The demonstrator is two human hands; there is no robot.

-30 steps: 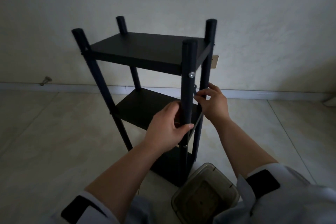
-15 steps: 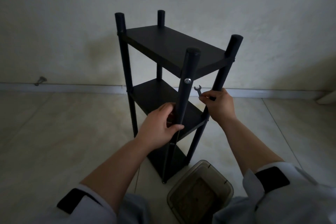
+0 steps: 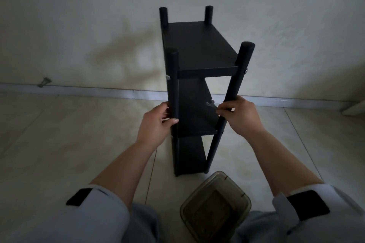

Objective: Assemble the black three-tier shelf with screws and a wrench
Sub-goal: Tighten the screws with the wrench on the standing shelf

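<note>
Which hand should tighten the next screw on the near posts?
Probably right. The right hand already holds the wrench while gripping the near right post, with a screw above it. The left hand only grips the near left post, steadying the shelf.

So the black three-tier shelf (image 3: 199,49) stands on the pale tiled floor (image 3: 59,134), right in front of the wall (image 3: 79,16). Left hand (image 3: 156,124) is on its near-left post, right hand (image 3: 240,115) on the near-right post with the small metal wrench (image 3: 210,104). The translucent plastic container (image 3: 215,206) sits on the floor just in front of the shelf.
</note>
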